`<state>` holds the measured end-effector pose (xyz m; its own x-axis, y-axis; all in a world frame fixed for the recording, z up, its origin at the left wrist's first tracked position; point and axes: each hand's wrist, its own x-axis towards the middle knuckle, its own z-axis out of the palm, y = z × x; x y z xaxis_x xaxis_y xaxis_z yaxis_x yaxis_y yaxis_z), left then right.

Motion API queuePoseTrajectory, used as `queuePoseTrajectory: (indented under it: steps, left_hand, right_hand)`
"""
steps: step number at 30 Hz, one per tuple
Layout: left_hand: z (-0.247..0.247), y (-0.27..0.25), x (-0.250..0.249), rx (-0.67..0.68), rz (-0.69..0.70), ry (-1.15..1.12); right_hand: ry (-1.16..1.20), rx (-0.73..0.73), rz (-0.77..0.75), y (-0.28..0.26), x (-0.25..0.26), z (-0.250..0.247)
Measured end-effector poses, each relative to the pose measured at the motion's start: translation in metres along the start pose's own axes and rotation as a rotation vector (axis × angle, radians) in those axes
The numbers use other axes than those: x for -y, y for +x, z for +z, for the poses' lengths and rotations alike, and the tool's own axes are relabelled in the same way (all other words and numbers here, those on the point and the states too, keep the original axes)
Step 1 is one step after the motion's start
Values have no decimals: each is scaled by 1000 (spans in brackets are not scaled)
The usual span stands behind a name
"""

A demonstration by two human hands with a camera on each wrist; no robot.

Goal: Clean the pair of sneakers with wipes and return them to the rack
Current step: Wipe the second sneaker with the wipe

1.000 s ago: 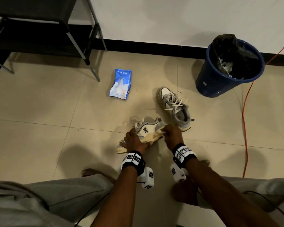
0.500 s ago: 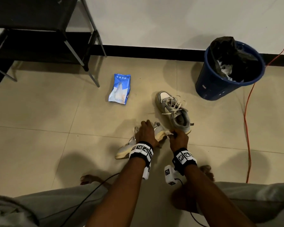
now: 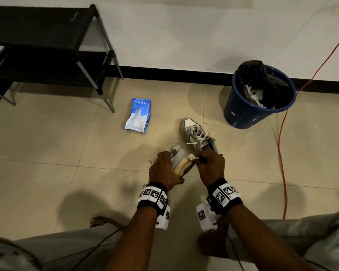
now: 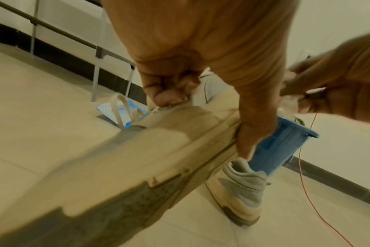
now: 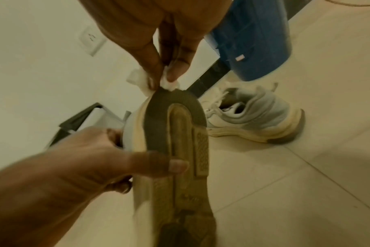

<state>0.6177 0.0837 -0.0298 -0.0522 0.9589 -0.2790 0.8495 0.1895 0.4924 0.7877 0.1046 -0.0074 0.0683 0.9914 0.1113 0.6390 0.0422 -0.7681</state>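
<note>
My left hand (image 3: 165, 169) grips a grey-and-cream sneaker (image 3: 179, 159) around its middle, sole turned toward me; the dirty sole (image 5: 179, 150) fills the right wrist view. My right hand (image 3: 210, 163) pinches a small white wipe (image 5: 166, 83) against the rim of the sole at one end. In the left wrist view the thumb and fingers (image 4: 253, 133) clamp the sneaker's side (image 4: 158, 150). The second sneaker (image 3: 197, 135) stands on the floor just beyond, laces loose. A blue pack of wipes (image 3: 138, 115) lies on the tiles to the left.
A black shoe rack (image 3: 47, 47) stands against the wall at the back left. A blue bin (image 3: 258, 98) with a black liner and used wipes is at the back right. An orange cable (image 3: 281, 153) runs along the floor on the right. My bare feet and knees are below.
The held sneaker has been turned and raised so its sole faces me; my left hand shifted onto its middle, and my right hand with the wipe moved to the sole's end.
</note>
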Motion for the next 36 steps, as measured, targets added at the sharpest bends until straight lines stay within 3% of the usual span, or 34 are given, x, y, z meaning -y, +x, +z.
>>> queuePoseTrajectory:
  steps: [6, 11, 15, 19, 22, 24, 27, 31, 33, 36]
  left_hand:
    - [-12, -31, -4, -110, 30, -197]
    - [-3, -36, -7, -181, 35, -349]
    - [1, -40, -10, -199, 9, -432]
    - [1, -44, -6, -200, -1, -456]
    - [3, -49, 2, -191, 18, -456]
    - [2, -51, 4, -195, 15, -455]
    - [1, -48, 3, -197, -12, -502]
    - [6, -47, 4, -236, 98, -466]
    - [12, -47, 1, -254, 119, -473]
    - [14, -45, -6, -292, 95, -531]
  right_hand:
    - [-87, 88, -473, -33, 34, -29]
    - [-385, 332, -813, -53, 30, -23]
    - [-340, 146, -609, -40, 37, -31]
    - [-339, 58, -433, -23, 38, -29]
    - [-143, -21, -208, -17, 32, -30]
    - [-56, -2, -250, -35, 39, -25]
    - [-81, 120, -456, -57, 53, -19]
    - [-381, 292, -678, -62, 50, -12]
    - [-495, 337, -717, -70, 45, -7]
    - [-431, 226, -643, -55, 50, -16]
